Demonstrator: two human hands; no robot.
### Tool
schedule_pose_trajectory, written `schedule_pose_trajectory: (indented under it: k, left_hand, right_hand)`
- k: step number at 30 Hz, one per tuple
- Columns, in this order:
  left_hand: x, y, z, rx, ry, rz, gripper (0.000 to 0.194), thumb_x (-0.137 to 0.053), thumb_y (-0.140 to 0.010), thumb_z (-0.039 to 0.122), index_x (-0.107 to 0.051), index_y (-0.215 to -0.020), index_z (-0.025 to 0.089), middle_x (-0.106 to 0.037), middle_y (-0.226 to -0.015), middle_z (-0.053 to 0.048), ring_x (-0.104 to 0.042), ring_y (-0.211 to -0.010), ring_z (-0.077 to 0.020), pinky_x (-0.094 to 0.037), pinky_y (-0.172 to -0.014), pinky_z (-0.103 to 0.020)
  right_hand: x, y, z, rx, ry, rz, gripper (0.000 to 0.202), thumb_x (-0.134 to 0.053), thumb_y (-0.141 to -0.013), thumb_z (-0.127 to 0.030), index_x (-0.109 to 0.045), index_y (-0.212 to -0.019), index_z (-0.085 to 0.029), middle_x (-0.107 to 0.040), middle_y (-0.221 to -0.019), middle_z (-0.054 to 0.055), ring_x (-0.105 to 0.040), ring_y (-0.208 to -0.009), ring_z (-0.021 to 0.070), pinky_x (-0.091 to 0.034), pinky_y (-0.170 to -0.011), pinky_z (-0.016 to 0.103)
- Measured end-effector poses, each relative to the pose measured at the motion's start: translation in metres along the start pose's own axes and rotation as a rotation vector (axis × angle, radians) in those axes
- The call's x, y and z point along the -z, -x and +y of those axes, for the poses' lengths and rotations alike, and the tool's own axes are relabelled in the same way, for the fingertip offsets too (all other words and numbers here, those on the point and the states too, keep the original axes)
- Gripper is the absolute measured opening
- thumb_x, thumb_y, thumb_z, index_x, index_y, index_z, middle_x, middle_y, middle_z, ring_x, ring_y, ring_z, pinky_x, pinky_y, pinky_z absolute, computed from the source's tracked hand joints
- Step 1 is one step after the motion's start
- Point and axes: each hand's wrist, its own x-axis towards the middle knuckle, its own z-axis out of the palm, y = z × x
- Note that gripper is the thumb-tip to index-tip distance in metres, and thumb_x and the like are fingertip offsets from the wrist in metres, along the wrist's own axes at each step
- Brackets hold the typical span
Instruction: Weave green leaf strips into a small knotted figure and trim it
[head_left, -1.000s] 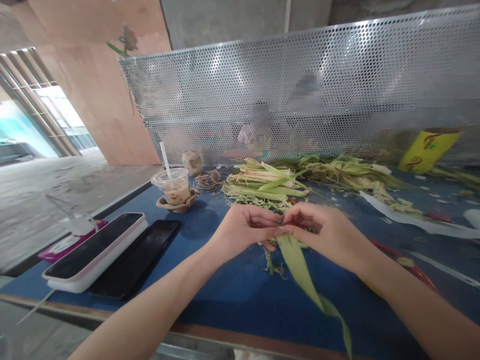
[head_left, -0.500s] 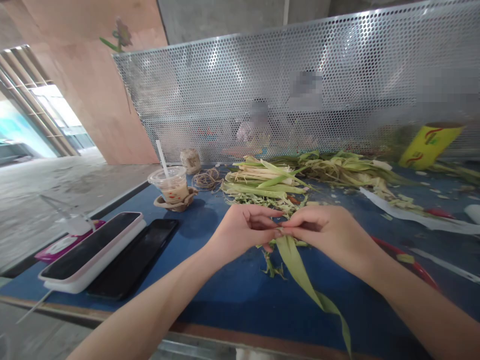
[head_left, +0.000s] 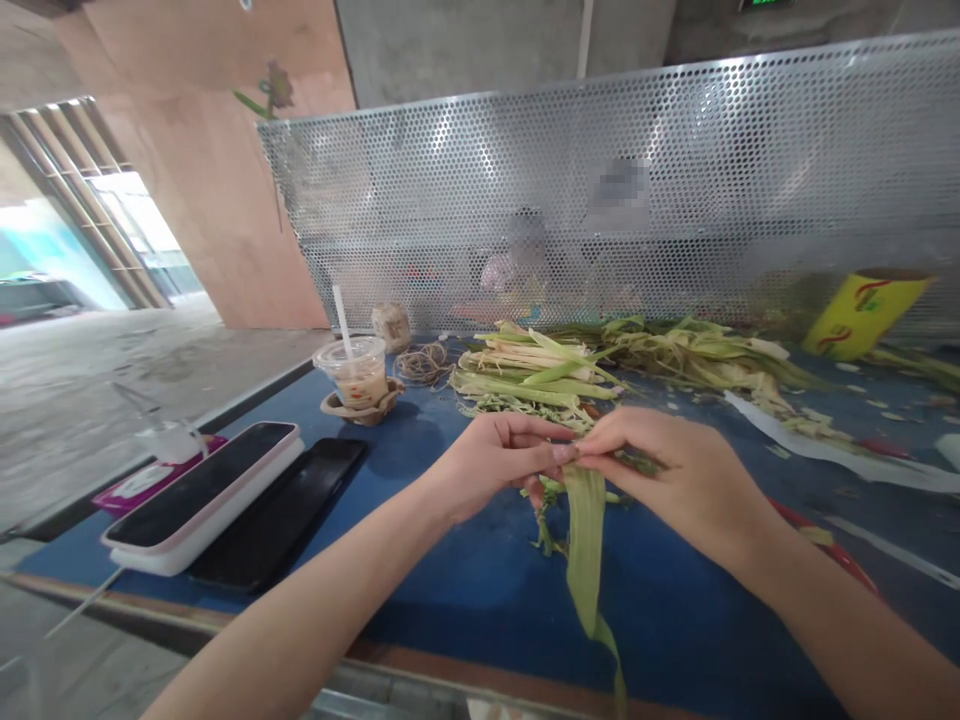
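Observation:
Over the blue table, my left hand (head_left: pixel 506 455) and my right hand (head_left: pixel 652 455) meet with their fingertips pinched together. Between them they hold the top end of a long green corn husk strip (head_left: pixel 585 545). The strip hangs down toward the table's front edge, its lower part twisted. My fingers hide the exact spot where it is gripped. A small bundle of twisted husk (head_left: pixel 546 520) shows just below my left fingers. Behind my hands lies a stack of corn husks (head_left: pixel 532 365), pale and green.
At the left are a cup with a straw (head_left: pixel 356 375), a coil of twine (head_left: pixel 424 363), a pink-edged phone (head_left: pixel 202 485) and a black phone (head_left: pixel 281 510). More husks (head_left: pixel 682 355) and a yellow roll (head_left: pixel 862 315) stand before the perforated metal screen (head_left: pixel 450 190).
The hanging husk strip has swung left and now falls nearly straight down. Both hands stay pinched together, and my right hand has turned slightly. The whole view has shifted a little.

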Motion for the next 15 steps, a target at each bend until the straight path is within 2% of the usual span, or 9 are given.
schedule_pose_trajectory:
  k: [7, 12, 15]
  left_hand:
    - [0.0003, 0.0013, -0.0039, -0.116, -0.018, 0.075, 0.025, -0.08, -0.054, 0.022, -0.068, -0.072, 0.01, -0.068, -0.062, -0.002, -0.055, -0.044, -0.0068, -0.044, -0.041, -0.018]
    - [-0.001, 0.0021, -0.0035, -0.193, -0.075, 0.13, 0.028, -0.082, -0.051, 0.022, -0.064, -0.069, 0.011, -0.067, -0.06, -0.001, -0.055, -0.044, -0.0077, -0.045, -0.04, -0.019]
    - [-0.0016, 0.0034, -0.0013, -0.199, -0.097, 0.13, 0.028, -0.081, -0.051, 0.021, -0.062, -0.069, 0.011, -0.066, -0.061, 0.0, -0.055, -0.045, -0.0066, -0.044, -0.04, -0.017]
  right_hand:
    - [-0.0032, -0.0014, -0.0024, -0.314, -0.347, 0.003, 0.006, -0.064, -0.073, -0.026, -0.065, -0.076, -0.021, -0.07, -0.074, 0.001, -0.067, -0.067, 0.0149, -0.054, -0.062, 0.023]
    - [-0.0056, -0.0038, 0.0006, -0.375, -0.491, -0.08, 0.01, -0.063, -0.075, -0.028, -0.064, -0.078, -0.019, -0.07, -0.073, 0.002, -0.067, -0.067, 0.0148, -0.055, -0.063, 0.023]
    - [-0.0038, -0.0046, 0.0003, -0.385, -0.523, -0.073, 0.008, -0.063, -0.075, -0.027, -0.065, -0.078, -0.02, -0.07, -0.074, 0.001, -0.067, -0.068, 0.0139, -0.055, -0.062, 0.021]
